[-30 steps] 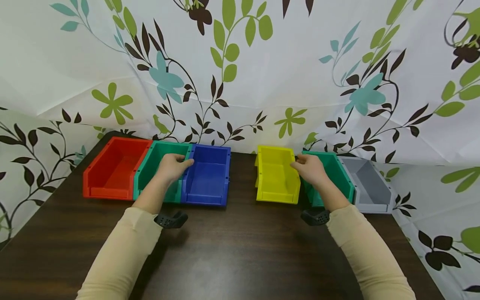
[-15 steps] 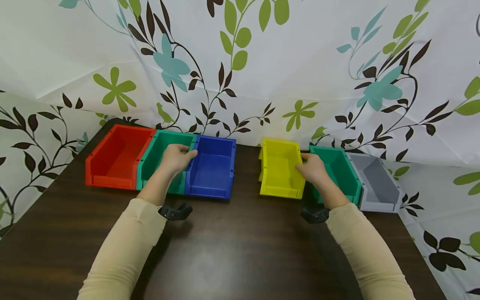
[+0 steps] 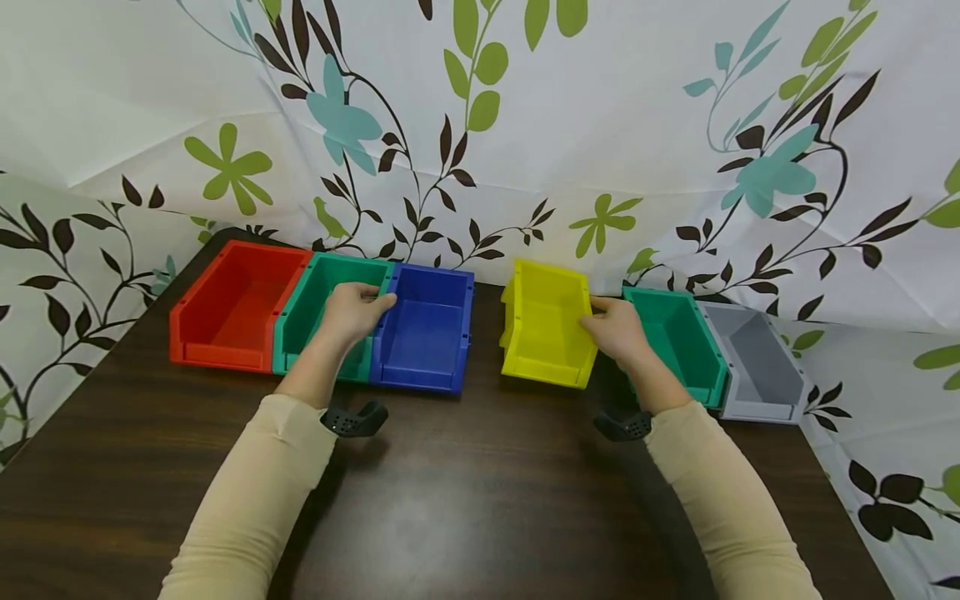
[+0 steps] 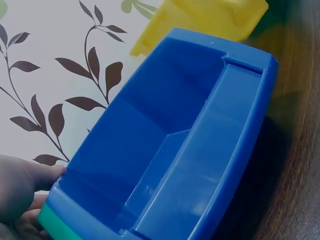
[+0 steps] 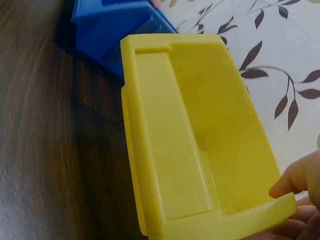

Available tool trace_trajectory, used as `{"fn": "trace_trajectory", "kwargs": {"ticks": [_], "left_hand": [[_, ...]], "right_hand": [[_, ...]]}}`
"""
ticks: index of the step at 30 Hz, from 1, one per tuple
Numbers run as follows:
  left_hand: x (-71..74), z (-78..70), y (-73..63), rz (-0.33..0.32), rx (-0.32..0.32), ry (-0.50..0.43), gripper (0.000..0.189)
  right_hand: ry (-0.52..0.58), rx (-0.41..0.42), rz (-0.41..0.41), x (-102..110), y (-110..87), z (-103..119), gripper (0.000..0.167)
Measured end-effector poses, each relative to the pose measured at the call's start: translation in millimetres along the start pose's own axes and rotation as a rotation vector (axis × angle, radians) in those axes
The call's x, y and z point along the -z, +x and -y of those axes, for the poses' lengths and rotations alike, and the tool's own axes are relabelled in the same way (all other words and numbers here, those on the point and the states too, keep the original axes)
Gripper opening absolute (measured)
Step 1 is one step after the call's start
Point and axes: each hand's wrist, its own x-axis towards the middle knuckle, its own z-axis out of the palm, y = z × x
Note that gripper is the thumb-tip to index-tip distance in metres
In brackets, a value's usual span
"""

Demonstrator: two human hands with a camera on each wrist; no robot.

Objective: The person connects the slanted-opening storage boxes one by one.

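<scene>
My left hand [image 3: 351,315] pinches the shared side edge of the left green bin [image 3: 300,315] and the blue bin [image 3: 427,329]. In the left wrist view the thumb [image 4: 50,175] lies at the blue bin's rim, with the other fingers on the green side. My right hand [image 3: 618,333] grips the right wall of the yellow bin [image 3: 547,321], thumb inside it and fingers outside, as the right wrist view shows. The yellow bin stands a little askew, with a gap between it and the blue bin.
A red bin [image 3: 238,304] adjoins the left green bin. Right of my right hand stand another green bin [image 3: 678,342] and a grey bin [image 3: 757,362], side by side. All are on a dark wooden table [image 3: 450,500], before a leaf-patterned cloth [image 3: 585,125].
The yellow bin has moved left with my right hand, towards the blue bin and away from the right green bin, turning slightly. My left hand keeps its grip. The head view has shifted.
</scene>
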Motion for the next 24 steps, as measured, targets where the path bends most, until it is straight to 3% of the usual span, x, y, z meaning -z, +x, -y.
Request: {"fn": "trace_trajectory", "kwargs": {"ticks": [10, 24], "left_hand": [[2.6, 0.9, -1.0, 0.016, 0.004, -0.016, 0.06], [0.4, 4.4, -1.3, 0.003, -0.021, -0.013, 0.06]], "right_hand": [[0.145, -0.007, 0.052, -8.0, -7.0, 9.9, 0.054], [0.182, 0.057, 0.062, -11.0, -16.5, 26.2, 0.054]]}}
